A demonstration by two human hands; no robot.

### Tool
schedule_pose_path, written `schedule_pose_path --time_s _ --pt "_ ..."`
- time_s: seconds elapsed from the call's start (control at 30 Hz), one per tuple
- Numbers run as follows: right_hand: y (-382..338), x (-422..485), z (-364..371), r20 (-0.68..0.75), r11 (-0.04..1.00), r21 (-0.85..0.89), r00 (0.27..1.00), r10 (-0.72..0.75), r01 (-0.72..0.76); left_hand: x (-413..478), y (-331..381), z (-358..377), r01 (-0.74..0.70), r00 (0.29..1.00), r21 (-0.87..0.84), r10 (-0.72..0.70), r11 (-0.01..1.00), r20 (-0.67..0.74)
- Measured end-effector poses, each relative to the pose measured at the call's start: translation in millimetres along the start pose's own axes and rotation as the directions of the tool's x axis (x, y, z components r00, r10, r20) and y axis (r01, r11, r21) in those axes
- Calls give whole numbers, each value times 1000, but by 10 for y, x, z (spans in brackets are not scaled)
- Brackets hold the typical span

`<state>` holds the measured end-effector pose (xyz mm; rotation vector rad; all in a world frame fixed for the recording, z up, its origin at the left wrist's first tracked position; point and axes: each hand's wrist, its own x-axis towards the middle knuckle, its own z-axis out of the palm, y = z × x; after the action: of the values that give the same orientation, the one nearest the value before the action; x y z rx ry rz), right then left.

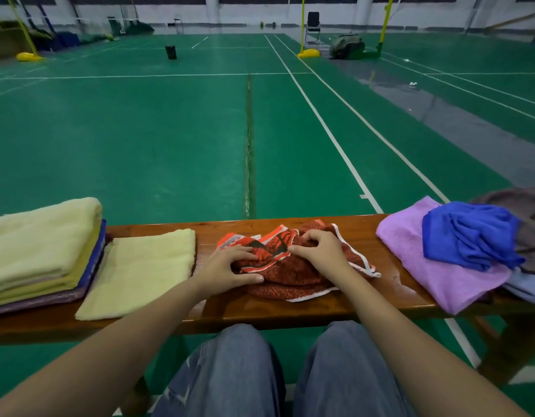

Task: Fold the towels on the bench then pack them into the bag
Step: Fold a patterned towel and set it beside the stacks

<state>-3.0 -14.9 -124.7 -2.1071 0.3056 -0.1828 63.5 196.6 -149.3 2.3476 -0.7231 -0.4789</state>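
Observation:
A crumpled red-orange towel [293, 273] with white edging lies at the middle of the wooden bench [359, 233]. My left hand [227, 269] grips its left side with curled fingers. My right hand [323, 249] pinches the cloth near its top. To the left lies a folded pale yellow towel [139, 272], and beside it a stack of folded towels [40, 251] topped by a yellow one. On the right a purple towel [441, 266] lies spread with a bunched blue towel [471, 236] on top. No bag is plainly in view.
A grey-brown cloth [528, 212] lies at the bench's far right edge. My knees in jeans [290, 371] are under the near edge of the bench. Beyond is green court floor [139, 130] with a black cylinder [170, 52], net posts and a chair [313, 25].

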Motion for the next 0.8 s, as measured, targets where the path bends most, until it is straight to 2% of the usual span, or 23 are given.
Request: schedule_pose_path --time_s 0.07,0.17,0.33,0.53,0.6,0.73,0.8 --pt "-78 -23 -46 48 991 122 997 -61 55 -51 16 -49 -11 997 -50 7 999 -77" --pt "-248 -82 -161 85 952 304 994 -67 38 -121 137 -188 -55 985 -128 33 990 -171" --pt "-481 -182 -310 238 816 578 961 -138 -27 -108 566 -458 -104 980 -159 74 982 -187" --pt "-541 -313 -404 311 788 616 926 -214 -25 -45 921 -499 -148 989 -162 145 976 -32" --pt "-546 -353 -486 311 790 613 928 -207 -29 -62 993 -470 -99 994 -203 106 974 24" --pt "-517 -383 -576 302 787 615 934 -189 -39 -94 1000 -430 -53 997 -293 67 955 38" --pt "-503 -389 -583 297 751 657 939 -174 -69 -103 998 -407 -7 995 -256 33 967 97"
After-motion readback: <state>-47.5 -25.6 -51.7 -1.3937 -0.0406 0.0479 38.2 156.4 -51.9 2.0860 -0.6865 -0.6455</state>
